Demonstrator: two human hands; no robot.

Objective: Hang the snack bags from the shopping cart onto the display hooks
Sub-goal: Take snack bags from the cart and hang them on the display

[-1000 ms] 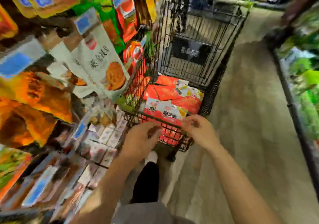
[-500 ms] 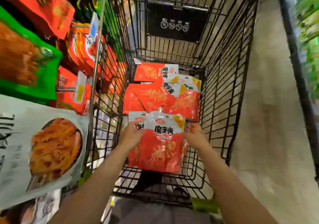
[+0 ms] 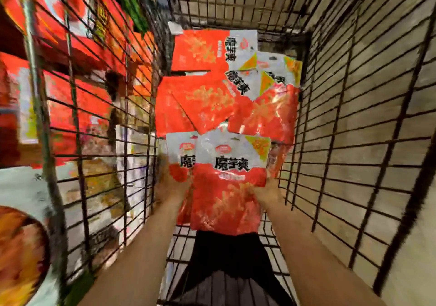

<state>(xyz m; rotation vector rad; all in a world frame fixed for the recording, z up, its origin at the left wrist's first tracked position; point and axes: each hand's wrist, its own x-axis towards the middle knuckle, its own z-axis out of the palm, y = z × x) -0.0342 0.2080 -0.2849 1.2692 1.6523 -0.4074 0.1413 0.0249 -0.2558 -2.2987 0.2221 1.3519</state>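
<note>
Both arms reach down into the shopping cart (image 3: 354,117), whose black wire walls fill most of the frame. In the middle of the frame, the two hands hold up a red and white snack bag (image 3: 226,187) with big black letters on its white top. The left hand (image 3: 171,185) is at the bag's left edge and the right hand (image 3: 267,191) is at its right edge. Both hands are blurry and partly hidden behind the bag, but the fingers seem to wrap round its sides. A second bag (image 3: 180,157) of the same kind peeks out behind the first one on the left, by the left hand. I cannot tell if the left hand holds that one too.

Above the held bag, in the upper middle of the frame, more snack bags (image 3: 212,98) of the same red and white kind lie in a loose pile on the cart floor, overlapping each other. One of them lies flat against the far end of the cart.

On the left side of the frame, seen through the cart wires, are store shelves (image 3: 70,81) with red and orange packets, all very blurry. At the lower left is part of a large pale bag (image 3: 21,235) with a picture of orange food. Through the wires on the right there is a pale floor (image 3: 389,187).
</note>
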